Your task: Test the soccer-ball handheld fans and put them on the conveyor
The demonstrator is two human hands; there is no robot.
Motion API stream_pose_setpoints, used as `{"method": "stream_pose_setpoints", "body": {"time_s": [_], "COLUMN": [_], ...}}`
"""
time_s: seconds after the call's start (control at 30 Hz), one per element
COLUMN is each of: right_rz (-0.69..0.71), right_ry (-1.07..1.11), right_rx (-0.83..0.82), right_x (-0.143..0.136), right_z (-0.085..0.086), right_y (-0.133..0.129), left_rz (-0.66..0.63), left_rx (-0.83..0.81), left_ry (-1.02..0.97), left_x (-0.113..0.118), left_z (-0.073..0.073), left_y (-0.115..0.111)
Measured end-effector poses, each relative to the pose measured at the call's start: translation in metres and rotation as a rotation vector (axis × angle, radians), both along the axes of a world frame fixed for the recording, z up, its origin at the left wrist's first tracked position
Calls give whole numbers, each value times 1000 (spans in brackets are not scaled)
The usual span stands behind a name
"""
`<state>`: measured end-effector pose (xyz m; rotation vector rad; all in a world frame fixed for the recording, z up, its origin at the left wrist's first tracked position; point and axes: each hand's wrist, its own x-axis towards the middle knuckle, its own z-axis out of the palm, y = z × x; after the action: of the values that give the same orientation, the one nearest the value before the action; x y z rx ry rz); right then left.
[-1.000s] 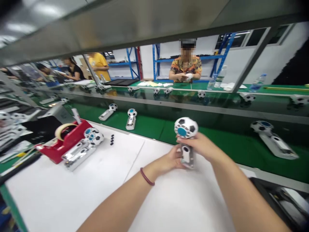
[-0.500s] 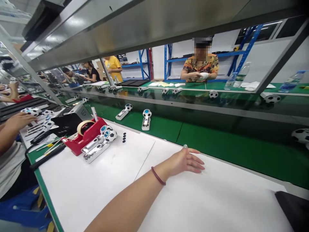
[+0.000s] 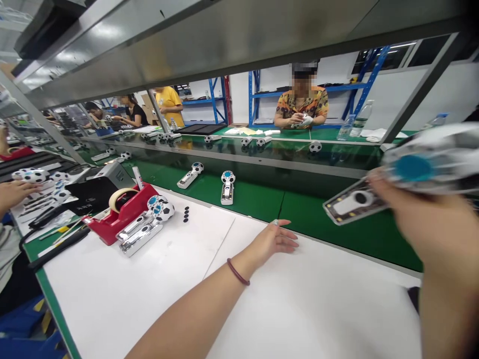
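My left hand [image 3: 275, 240] rests at the far edge of the white work surface [image 3: 307, 299], fingers apart and holding nothing. At the right, my right hand [image 3: 422, 214] grips a football-patterned device [image 3: 352, 204] with a blue disc and a clear-fronted handle, raised over the green belt [image 3: 299, 214]; its head is blurred. Two similar devices lie on the belt, one [image 3: 227, 188] beyond my left hand and another [image 3: 190, 175] further left. Two more devices [image 3: 140, 237] lie side by side on the white surface, beside several black dots [image 3: 186, 214].
A red tape dispenser [image 3: 119, 214] stands at the left, with a black box-like item [image 3: 90, 192] behind it. A co-worker's hand [image 3: 18, 193] is at the far left. Across the belt, a person [image 3: 302, 107] handles a white item. A metal shelf [image 3: 224, 45] hangs overhead.
My right hand has come into view at the right, holding a device. The view has shifted slightly, while my left hand stays open near the surface's edge.
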<state>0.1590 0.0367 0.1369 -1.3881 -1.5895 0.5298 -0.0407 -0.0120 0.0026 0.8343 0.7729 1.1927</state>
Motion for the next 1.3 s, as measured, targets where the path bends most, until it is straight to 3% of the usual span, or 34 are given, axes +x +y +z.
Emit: {"method": "stream_pose_setpoints", "body": {"time_s": [0.17, 0.3, 0.33, 0.4, 0.53, 0.67, 0.73, 0.83, 0.9, 0.93, 1.0, 1.13, 1.3], "right_rz": [-165, -327, -332, -263, -3, 218, 300, 415, 546, 619, 709, 611, 572], "right_ry": [-295, -214, -162, -43, 80, 46, 72, 130, 261, 342, 435, 415, 540], "right_rx": [-283, -168, -124, -68, -79, -203, -291, -452, -511, -526, -568, -550, -424], "right_x": [0, 6, 6, 0, -18, -32, -35, -35, -34, -33, -32, -34, -38], "right_z": [-38, -51, -49, -43, -41, -63, -77, -88, -87, -84, -77, -77, -89], "right_y": [32, 40, 39, 35, 30, 32, 34, 33, 30, 28, 24, 24, 32], "left_rz": [170, 490, 605, 736, 635, 484, 418, 318, 228, 172, 82, 63, 52], "left_rx": [193, 354, 281, -71, -327, -371, -326, -206, -159, -136, -135, -146, 18], "left_ry": [533, 1084, 1228, 1432, 1375, 1220, 1099, 878, 719, 513, 309, 291, 375], "left_x": [-12, -47, -59, -84, -120, -112, -90, -41, -8, 6, 28, 43, 38], "left_z": [13, 35, 40, 46, 50, 51, 51, 44, 35, 30, 20, 7, 4], "left_y": [6, 25, 32, 50, 89, 109, 102, 69, 40, 27, 8, 0, 5]}}
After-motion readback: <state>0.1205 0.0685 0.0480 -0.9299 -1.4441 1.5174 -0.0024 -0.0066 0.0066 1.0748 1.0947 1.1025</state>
